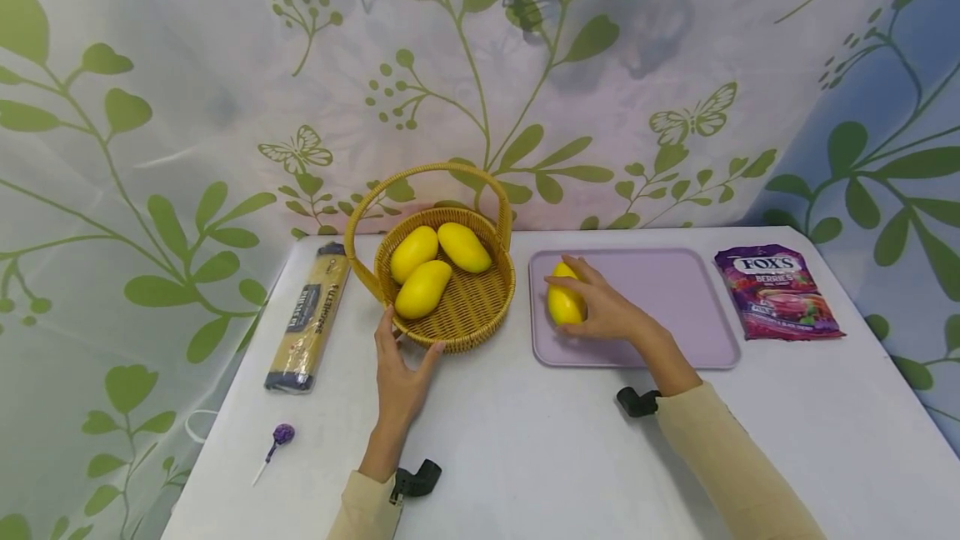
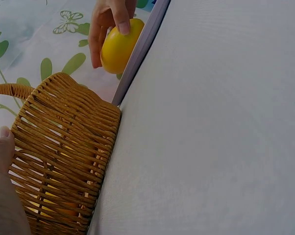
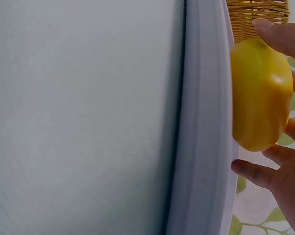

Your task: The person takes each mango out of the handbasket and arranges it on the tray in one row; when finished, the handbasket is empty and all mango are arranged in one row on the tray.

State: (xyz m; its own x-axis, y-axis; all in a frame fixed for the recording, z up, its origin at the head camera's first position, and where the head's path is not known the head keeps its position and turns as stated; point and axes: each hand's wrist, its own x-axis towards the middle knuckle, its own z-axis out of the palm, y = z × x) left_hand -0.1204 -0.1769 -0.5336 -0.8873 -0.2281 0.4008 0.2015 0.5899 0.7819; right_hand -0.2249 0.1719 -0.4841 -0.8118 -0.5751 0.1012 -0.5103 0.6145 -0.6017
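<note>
My right hand (image 1: 606,307) grips a yellow mango (image 1: 566,297), thumb on the near side and fingers on the far side. It is over the left part of a lilac tray (image 1: 645,349); in the right wrist view the mango (image 3: 261,95) shows just past the tray's rim. With fingers spread, my left hand (image 1: 401,377) touches the front of a round wicker basket (image 1: 468,307). The thumb lies against the woven wall (image 2: 64,147) in the left wrist view. Inside the basket are three yellow mangoes (image 1: 422,290), grouped toward the left and back. The basket's tall handle arches above them.
Left of the basket lies a spaghetti packet (image 1: 309,319), with a purple lollipop (image 1: 282,435) nearer the front. A purple Fox's candy bag (image 1: 777,294) is right of the tray. Behind the white table (image 1: 525,448) hangs a leaf-patterned curtain (image 1: 480,65).
</note>
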